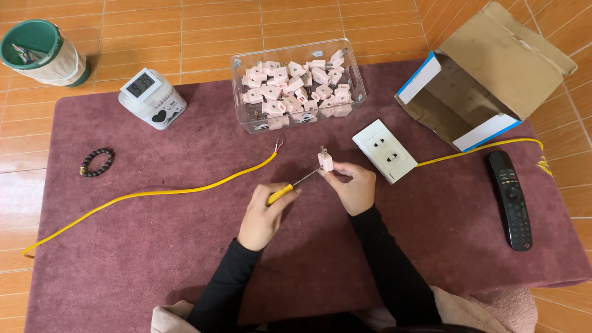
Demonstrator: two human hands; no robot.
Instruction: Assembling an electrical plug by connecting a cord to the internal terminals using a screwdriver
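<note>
Centrally, the left hand [262, 216] grips a yellow-handled screwdriver [290, 189], its tip at the pink plug [325, 161] pinched by the right hand [353, 185] above the maroon mat [154, 246]. Behind sits a clear bin [246, 117] of pink plugs; an open cardboard box [493, 61] with blue-and-white flaps lies right.

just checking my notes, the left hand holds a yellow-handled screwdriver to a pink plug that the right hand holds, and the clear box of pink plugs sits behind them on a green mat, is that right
Not quite: the mat is dark red-purple, not green, as the head view shows. The rest holds: the left hand holds the yellow-handled screwdriver to the pink plug in the right hand, and the clear box of pink plugs sits behind them on that mat.
</note>
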